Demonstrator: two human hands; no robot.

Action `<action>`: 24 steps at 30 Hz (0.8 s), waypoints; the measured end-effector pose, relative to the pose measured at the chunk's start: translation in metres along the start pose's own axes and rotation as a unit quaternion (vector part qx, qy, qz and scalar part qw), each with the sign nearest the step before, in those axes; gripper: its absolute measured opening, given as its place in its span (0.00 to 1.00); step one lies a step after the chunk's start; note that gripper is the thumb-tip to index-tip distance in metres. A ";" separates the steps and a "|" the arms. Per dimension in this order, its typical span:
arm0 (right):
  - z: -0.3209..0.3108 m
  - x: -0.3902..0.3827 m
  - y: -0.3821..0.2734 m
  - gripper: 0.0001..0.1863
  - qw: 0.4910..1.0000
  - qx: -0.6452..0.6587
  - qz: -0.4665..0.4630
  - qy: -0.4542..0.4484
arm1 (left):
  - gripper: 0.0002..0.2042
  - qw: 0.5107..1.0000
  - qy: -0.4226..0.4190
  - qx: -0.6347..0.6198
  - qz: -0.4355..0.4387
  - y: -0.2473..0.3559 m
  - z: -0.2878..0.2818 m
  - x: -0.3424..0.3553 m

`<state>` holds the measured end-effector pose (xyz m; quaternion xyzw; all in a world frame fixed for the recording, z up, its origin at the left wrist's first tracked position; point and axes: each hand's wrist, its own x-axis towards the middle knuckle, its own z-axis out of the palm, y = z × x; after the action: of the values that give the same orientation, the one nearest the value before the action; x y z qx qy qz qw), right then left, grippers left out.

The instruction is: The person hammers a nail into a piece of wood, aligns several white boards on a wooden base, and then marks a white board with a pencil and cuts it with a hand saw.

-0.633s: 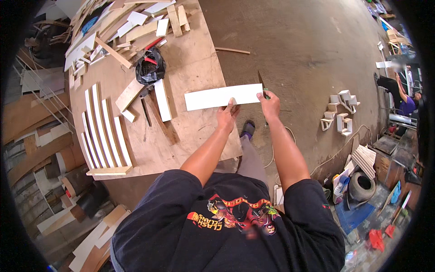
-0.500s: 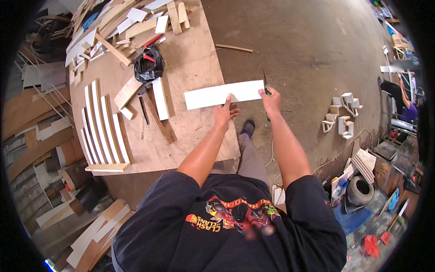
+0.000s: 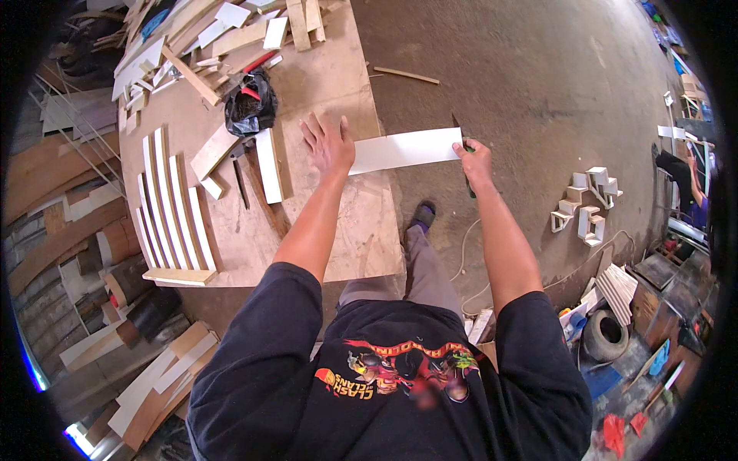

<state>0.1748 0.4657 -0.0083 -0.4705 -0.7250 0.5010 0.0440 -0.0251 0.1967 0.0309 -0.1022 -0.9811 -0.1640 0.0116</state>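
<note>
A long white board [image 3: 407, 149] lies across the right edge of the wooden table, its right part sticking out over the floor. My left hand [image 3: 329, 144] is open with fingers spread at the board's left end, which it hides. My right hand [image 3: 473, 160] is closed at the overhanging end, the thumb against the board's corner. Through that hand runs a slim dark tool [image 3: 456, 121] with a bit of green by the fingers; its exact kind is hard to make out.
The table [image 3: 338, 230] carries white-faced strips [image 3: 178, 215] in a row, a black plastic bag [image 3: 252, 104], a white block [image 3: 269, 165] and heaped offcuts [image 3: 231, 34]. Small box frames [image 3: 588, 203] and a stick [image 3: 407, 75] lie on the floor. Another person [image 3: 692, 184] is at far right.
My left hand has moved left and up from the board's near edge to its left end, fingers now spread. The board and my right hand appear slightly farther right.
</note>
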 end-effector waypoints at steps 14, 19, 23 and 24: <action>-0.007 -0.012 -0.016 0.21 0.999 0.038 0.029 0.010 | 0.31 0.996 -0.048 0.070 0.000 0.011 0.014 0.001; -0.009 -0.017 -0.032 0.20 0.996 0.058 0.074 0.003 | 0.31 0.996 -0.079 0.036 0.004 0.015 0.010 -0.004; -0.008 -0.013 -0.032 0.19 0.997 0.025 0.067 0.006 | 0.32 0.994 -0.091 0.056 0.004 0.014 0.011 -0.005; -0.010 -0.015 -0.038 0.18 0.997 0.029 0.076 0.000 | 0.32 0.994 -0.091 0.056 0.005 0.014 0.010 -0.005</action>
<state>0.1641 0.4589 0.0320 -0.5230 -0.6722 0.5237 0.0199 -0.0172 0.2118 0.0255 -0.1210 -0.9851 -0.0991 -0.0713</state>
